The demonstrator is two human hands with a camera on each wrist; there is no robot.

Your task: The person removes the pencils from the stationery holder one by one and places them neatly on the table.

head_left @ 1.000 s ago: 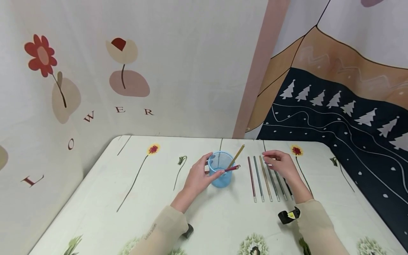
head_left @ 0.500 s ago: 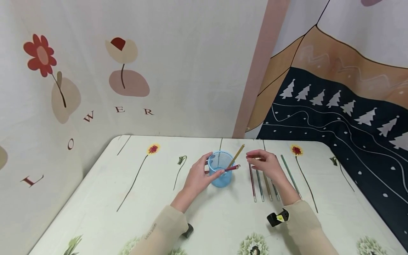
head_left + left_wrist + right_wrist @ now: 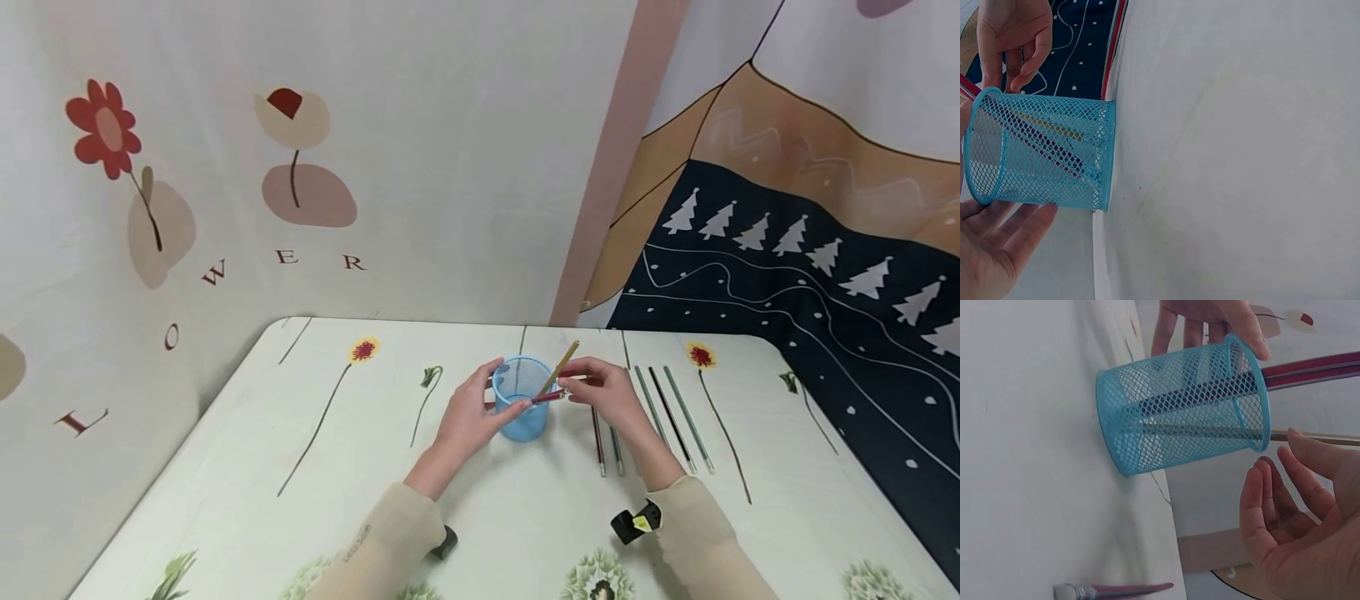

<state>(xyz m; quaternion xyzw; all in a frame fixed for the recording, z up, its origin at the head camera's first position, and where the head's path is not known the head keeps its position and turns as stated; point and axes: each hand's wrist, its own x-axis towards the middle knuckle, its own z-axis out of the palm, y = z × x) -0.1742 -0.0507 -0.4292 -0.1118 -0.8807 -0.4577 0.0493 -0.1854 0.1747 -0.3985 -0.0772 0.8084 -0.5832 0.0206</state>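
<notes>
My left hand (image 3: pixel 474 411) holds a light-blue mesh pencil cup (image 3: pixel 525 423), fingers around its left side and thumb by the rim. Inside lean two dark-red pencils (image 3: pixel 1310 370) and one gold pencil (image 3: pixel 566 360), their ends sticking out past the rim to the right. At that side is my right hand (image 3: pixel 606 393), its fingers loosely bent and its thumb tip against or very near the gold pencil; nothing is gripped in it. Through the mesh, the lower ends of the pencils (image 3: pixel 1054 140) show in the left wrist view.
Right of the cup several pencils lie in a row on the white flowered tablecloth (image 3: pixel 360 533): a red pencil (image 3: pixel 598 450), a black pencil (image 3: pixel 671 417) and a green pencil (image 3: pixel 688 417) among them. My right forearm covers part of the row. A printed curtain (image 3: pixel 450 167) hangs behind.
My right hand has moved left from above the row of pencils to the cup's rim, uncovering the pencils at the row's right end. The left hand and cup stay in place.
</notes>
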